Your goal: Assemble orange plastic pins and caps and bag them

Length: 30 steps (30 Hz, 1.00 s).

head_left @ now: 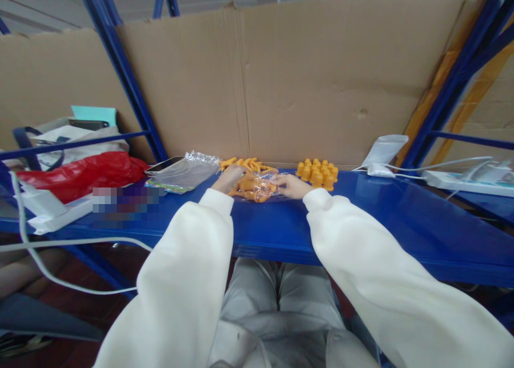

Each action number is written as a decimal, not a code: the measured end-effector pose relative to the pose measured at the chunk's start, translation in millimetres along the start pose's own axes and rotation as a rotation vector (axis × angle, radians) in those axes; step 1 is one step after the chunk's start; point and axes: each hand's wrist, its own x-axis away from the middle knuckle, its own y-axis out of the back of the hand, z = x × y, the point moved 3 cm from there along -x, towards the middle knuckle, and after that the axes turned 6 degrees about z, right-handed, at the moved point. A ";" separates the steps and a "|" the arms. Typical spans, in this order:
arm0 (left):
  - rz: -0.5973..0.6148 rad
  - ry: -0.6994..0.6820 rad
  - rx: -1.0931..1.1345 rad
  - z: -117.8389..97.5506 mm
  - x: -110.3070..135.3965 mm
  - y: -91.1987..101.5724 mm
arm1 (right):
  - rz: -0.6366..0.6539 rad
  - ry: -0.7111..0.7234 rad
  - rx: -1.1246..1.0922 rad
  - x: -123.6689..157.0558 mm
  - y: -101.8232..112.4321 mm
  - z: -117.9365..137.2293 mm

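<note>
A clear plastic bag (259, 190) with orange plastic pieces in it lies on the blue shelf, between my two hands. My left hand (229, 179) is closed at the bag's left side, its fingertips partly hidden. On the other side, my right hand (294, 186) pinches the right edge of the film with thumb and fingers. Behind the bag lies a row of orange curved pieces (251, 164), close to my left fingers. To the right of my right hand stands a block of orange knobbed pieces (317, 173), grouped tightly together.
Left of my hands lie a clear plastic sleeve (187, 175), a phone (165, 165), a red bag (88, 172) and a white power strip (66, 212). At right are a white packet (383, 151) and another power strip (469, 181). Cardboard (321, 79) walls the back.
</note>
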 end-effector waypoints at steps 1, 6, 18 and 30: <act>0.055 0.017 -0.114 -3.9 3.1 1.6 | -0.001 0.000 -0.004 0.3 0.2 0.3; 0.242 -0.120 -0.372 -28.1 21.9 5.8 | 0.035 -0.001 -0.035 0.3 0.3 4.4; 0.253 -0.239 -0.506 -25.8 18.5 0.4 | 0.008 -0.001 -0.067 -0.6 -0.2 2.7; 0.238 -0.235 -0.460 -29.6 22.1 -5.0 | 0.004 -0.026 -0.088 -0.2 -1.0 7.2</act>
